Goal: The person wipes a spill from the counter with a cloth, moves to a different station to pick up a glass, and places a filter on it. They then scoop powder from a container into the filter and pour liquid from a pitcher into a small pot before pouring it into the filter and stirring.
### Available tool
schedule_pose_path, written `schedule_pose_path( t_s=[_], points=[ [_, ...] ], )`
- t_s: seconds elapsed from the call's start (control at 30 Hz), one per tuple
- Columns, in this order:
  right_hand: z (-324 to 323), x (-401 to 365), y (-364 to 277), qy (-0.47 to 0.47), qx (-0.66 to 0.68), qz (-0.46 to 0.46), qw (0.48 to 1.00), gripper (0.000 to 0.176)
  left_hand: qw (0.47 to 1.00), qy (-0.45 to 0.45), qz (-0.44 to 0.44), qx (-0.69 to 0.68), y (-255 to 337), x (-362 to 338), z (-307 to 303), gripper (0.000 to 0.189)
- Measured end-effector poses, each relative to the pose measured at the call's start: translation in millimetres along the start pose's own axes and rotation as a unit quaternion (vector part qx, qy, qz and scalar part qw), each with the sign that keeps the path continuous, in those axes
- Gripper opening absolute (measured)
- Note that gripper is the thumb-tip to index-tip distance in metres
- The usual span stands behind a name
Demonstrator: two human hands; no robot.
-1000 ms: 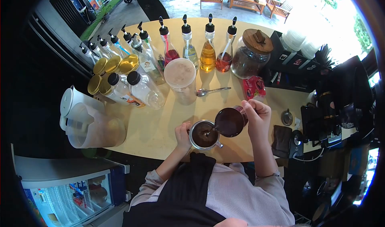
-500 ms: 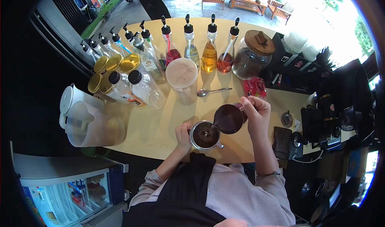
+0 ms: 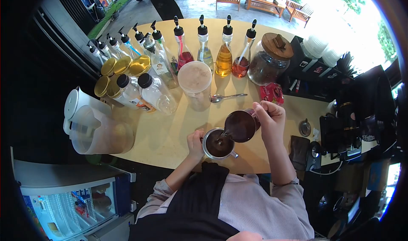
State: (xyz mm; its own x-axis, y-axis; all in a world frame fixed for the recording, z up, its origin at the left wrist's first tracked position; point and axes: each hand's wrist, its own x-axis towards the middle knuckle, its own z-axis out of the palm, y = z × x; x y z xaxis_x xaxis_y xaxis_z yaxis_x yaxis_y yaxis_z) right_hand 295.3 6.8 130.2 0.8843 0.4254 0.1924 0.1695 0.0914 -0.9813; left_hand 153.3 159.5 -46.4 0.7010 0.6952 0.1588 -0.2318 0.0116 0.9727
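Note:
My left hand is closed on the left side of a metal cup, which holds dark brown liquid, near the counter's front edge. In my right hand is the handle of a pitcher, tilted toward the cup. Dark liquid fills the pitcher, and its spout is over the cup's right rim, where a stream runs down. Behind them a spoon lies beside a tall lidded container.
Pump bottles line the counter's back. Bottles, gold-lidded jars and plastic jugs stand left. A wooden-lidded jar, red packet and black organizer are right.
The pitcher has shifted slightly left over the cup, along with my right hand. My left hand keeps its hold. The whole view has moved slightly.

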Motion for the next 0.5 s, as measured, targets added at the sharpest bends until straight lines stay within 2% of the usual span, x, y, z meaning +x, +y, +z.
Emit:
schedule_pose_path(
  t_s=[0.17,0.3,0.5],
  points=[
    [-3,-2,-4,-0.016,-0.013,0.015,1.0,0.039,0.999,-0.01,0.034,-0.002,1,1,0,0.049],
    [-1,-5,-4,-0.009,0.002,0.0,1.0,0.043,1.0,-0.006,0.016,0.004,7,0,2,0.049],
    [-4,-10,-3,-0.005,0.013,0.003,1.0,0.043,0.999,-0.012,0.044,0.007,-3,2,-2,0.05]
  ],
)
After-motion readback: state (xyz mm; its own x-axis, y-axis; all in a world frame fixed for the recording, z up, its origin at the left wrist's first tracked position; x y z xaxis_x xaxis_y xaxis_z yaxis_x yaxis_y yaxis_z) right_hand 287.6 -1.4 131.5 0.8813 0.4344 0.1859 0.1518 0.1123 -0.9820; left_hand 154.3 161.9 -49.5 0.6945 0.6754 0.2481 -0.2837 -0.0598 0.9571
